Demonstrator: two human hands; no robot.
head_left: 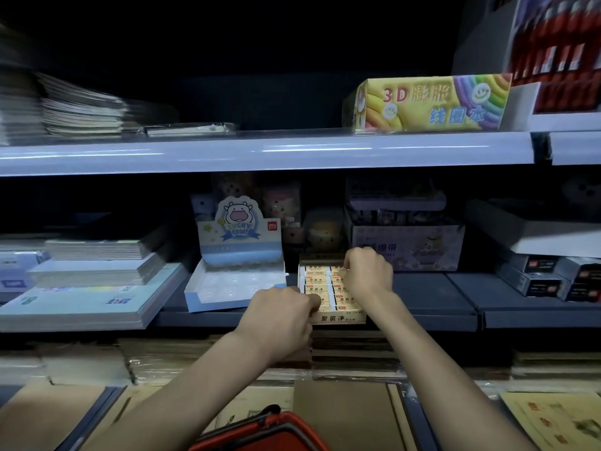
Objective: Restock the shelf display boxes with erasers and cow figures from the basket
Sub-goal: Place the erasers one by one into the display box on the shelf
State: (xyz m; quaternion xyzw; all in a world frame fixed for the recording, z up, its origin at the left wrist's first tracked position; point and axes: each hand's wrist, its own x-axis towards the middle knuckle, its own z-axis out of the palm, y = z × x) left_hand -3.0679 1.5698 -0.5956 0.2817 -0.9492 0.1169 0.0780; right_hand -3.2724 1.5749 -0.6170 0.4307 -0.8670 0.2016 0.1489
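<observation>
Cream-yellow cardboard makes up the eraser box [338, 317], which stands at the front edge of the dark middle shelf [432, 297]. Wrapped erasers [316, 281] fill it in tight rows. The left hand [279, 315] grips the box's front left corner, fingers curled and thumb on top. The right hand [367, 271] lies over the back right rows with its fingers bent down onto the erasers - whether they pinch one I cannot tell. Just left of it stands the pale blue cow box [208, 301], showing only its clear tray. The red basket [276, 432] sits below, between the forearms.
</observation>
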